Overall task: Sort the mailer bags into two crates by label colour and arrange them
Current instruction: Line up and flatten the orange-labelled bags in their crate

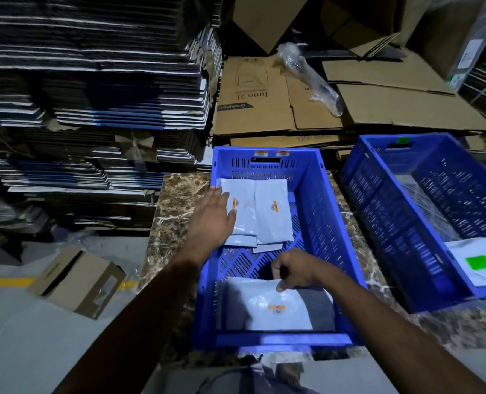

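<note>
A blue crate stands in the middle on a marble slab. At its far end lie grey mailer bags with orange labels, side by side. My left hand rests flat and open on the left one of them. At the crate's near end lies another grey orange-label bag, and my right hand pinches its top edge. A second blue crate to the right holds a white bag with a green label.
The marble slab carries both crates. Tall stacks of flattened cartons rise at the left and behind. A small cardboard box lies on the grey floor at the left, by a yellow line. A plastic wrap roll lies on flat cardboard.
</note>
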Demonstrator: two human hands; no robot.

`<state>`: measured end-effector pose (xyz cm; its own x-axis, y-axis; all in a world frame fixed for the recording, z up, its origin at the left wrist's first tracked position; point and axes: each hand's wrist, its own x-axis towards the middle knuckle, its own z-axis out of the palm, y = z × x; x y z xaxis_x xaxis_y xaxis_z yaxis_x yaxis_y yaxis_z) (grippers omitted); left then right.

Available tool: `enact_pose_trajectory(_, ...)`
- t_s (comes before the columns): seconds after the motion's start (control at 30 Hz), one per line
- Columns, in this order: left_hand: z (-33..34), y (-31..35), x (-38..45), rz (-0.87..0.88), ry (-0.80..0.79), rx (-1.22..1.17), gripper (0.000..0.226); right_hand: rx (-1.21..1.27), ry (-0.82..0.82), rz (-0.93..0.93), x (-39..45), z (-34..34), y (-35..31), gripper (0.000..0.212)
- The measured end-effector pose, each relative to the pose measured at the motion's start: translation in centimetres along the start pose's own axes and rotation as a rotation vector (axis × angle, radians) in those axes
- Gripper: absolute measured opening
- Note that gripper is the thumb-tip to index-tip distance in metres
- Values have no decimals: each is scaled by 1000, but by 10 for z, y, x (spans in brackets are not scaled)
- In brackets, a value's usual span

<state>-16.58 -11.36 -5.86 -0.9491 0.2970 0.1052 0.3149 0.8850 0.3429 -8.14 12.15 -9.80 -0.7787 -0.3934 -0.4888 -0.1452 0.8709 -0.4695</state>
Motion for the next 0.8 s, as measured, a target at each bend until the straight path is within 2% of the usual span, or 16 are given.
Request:
enact_pose_trajectory(0.1,-2,0,-4,-15,93,-115,46,239,93,-28,-11,-9,8,22)
enact_pose_trajectory(0.23,-10,3,-11,-40,183,-341,40,705,328,-106,-25,-26,7,25)
enact_pose_trajectory(0.3,-13,8,-15,-64,227,-485,47,969,481,-72,-24,-29,2,27)
enact_pose_trajectory(0.37,-15,14,-17,-129,200,-605,42,1134,586,-7,-19,-29,-5,30)
enact_pose_trajectory(0.5,-17,35,-9,-155,49,-719,27,1246,577,44,-8,-26,-18,24)
enact_pose_trajectory(0.57,-15,41,-3,-186,59,-812,32,1306,573,10,-7,-29,-26,9)
enact_pose_trajectory(0.63,-13,40,3,-229,74,-835,37,1323,539,7,-8,-33,-27,16)
enact_pose_trajectory(0.7,-13,35,10,-198,76,-725,41,1275,531,40,-6,-35,-22,22)
enact_pose_trajectory(0.8,-15,22,25,-97,68,-435,54,1156,613,160,13,-34,-5,18)
